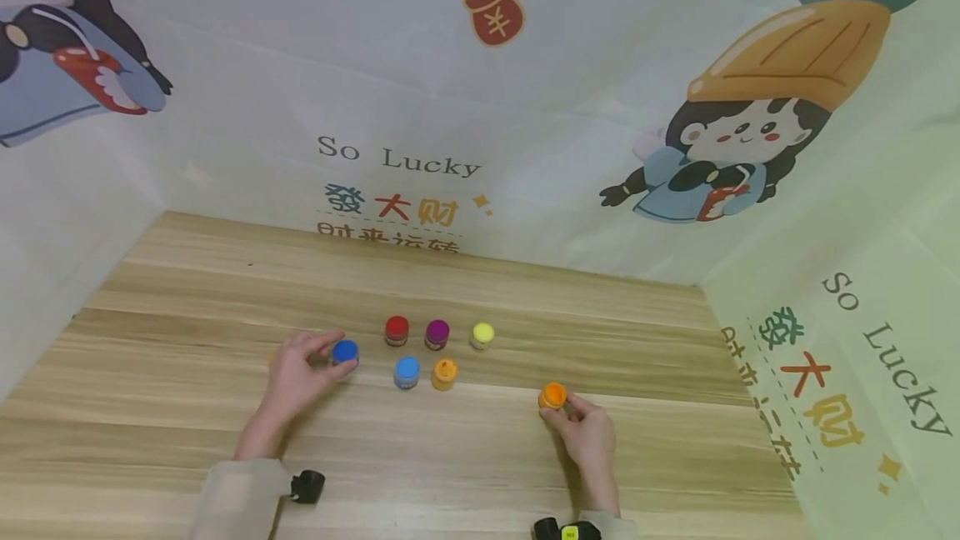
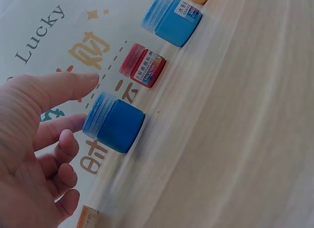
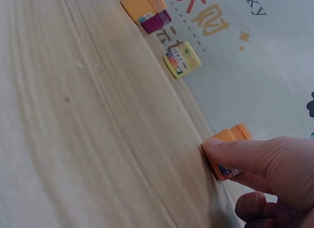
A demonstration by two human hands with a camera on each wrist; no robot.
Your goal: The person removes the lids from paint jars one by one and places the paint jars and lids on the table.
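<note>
My left hand [image 1: 300, 369] is around a dark blue paint jar [image 1: 345, 353] standing on the table. In the left wrist view a fingertip is at the jar's lid [image 2: 99, 114], while the thumb [image 2: 73, 86] stands apart from it. With thumb and fingers my right hand [image 1: 588, 440] pinches an orange paint jar [image 1: 553, 395] at the right. This jar's top looks uncapped, with orange inside. Between the hands stand a red jar [image 1: 397, 330], a purple jar [image 1: 437, 333], a pale yellow jar [image 1: 482, 335], a light blue jar [image 1: 407, 372] and a yellow-orange jar [image 1: 444, 373].
A small orange object [image 2: 87, 217], mostly out of frame, lies beyond the left hand. Printed cloth [image 1: 420, 90] walls in the wooden table [image 1: 420, 465] at the back and sides. Black wrist cameras [image 1: 307, 487] sit at both cuffs.
</note>
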